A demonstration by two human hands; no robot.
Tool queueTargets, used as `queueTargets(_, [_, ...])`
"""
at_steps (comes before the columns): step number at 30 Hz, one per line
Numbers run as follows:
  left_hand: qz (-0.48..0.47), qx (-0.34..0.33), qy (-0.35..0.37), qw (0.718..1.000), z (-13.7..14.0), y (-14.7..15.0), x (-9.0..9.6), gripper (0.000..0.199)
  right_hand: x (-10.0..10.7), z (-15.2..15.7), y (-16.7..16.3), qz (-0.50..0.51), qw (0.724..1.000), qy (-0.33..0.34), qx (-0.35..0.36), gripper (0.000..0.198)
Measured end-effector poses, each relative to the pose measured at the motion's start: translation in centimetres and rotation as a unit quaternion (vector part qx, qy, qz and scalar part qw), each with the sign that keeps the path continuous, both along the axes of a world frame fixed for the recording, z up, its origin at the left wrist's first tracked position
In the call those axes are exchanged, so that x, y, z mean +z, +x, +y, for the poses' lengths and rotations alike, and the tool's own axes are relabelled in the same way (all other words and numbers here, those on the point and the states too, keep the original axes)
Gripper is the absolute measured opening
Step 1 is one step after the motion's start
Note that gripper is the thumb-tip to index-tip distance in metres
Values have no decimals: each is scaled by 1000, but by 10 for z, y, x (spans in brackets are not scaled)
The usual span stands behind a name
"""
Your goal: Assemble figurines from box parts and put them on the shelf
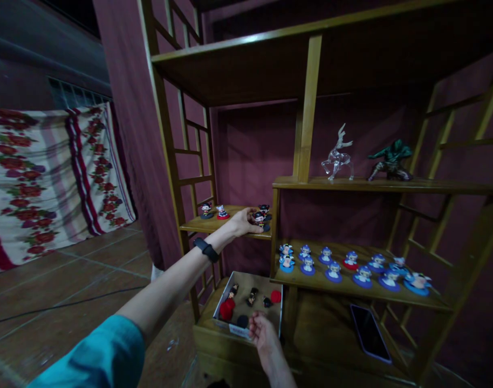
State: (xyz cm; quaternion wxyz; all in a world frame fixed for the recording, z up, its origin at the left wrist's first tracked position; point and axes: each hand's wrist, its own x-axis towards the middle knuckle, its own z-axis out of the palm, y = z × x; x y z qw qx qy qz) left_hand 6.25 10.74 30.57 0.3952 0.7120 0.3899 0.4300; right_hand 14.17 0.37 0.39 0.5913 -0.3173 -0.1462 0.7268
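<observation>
My left hand (243,222) reaches onto the small left shelf, its fingers closed around a figurine (260,219) with black hair and a dark base. Right behind that one is another dark-haired figurine (264,208). Toward the shelf's left end stand a figurine on a dark base (206,210) and a white-haired figurine on a red base (221,212). Below, my right hand (264,338) hovers at the front edge of an open cardboard box (280,318), fingers curled in loosely, with nothing visible in them. Inside the box lie several figurine pieces (252,296) and red parts (227,309).
On the right-hand shelf (311,280), several blue-and-white figurines (334,271) stand in rough rows. A clear glass deer (339,156) and a green crouching statue (393,159) occupy the shelf above. A phone (370,332) lies at lower right. Wooden posts (310,108) divide the rack.
</observation>
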Motion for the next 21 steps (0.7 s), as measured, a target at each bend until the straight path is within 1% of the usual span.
queueTargets(4, [-16,-18,-12,1000,-3,-2,3,85,2,0,-1,-10,1000,-8,-5,20])
queueTargets(7, [-38,-36,-49,997,-4,-12,11,84,3,0,-1,-21,999,-25,-10,21])
queueTargets(10, [-111,-40,-82,990,2,-24,19,82,5,0,-1,-21,999,-26,-9,20])
queueTargets(12, [-142,-30,-78,986,13,-27,21,81,6,0,0,-21,999,-25,-11,19])
queueTargets(14, [-147,-23,-69,987,27,-25,19,81,7,0,0,-19,999,-26,-12,19])
queueTargets(17, [-131,-34,-60,989,52,-15,13,82,7,0,0,-1,1000,-22,-12,18])
queueTargets(21, [-108,-60,-73,990,81,-3,5,79,5,1,0,23,1000,-8,-11,18])
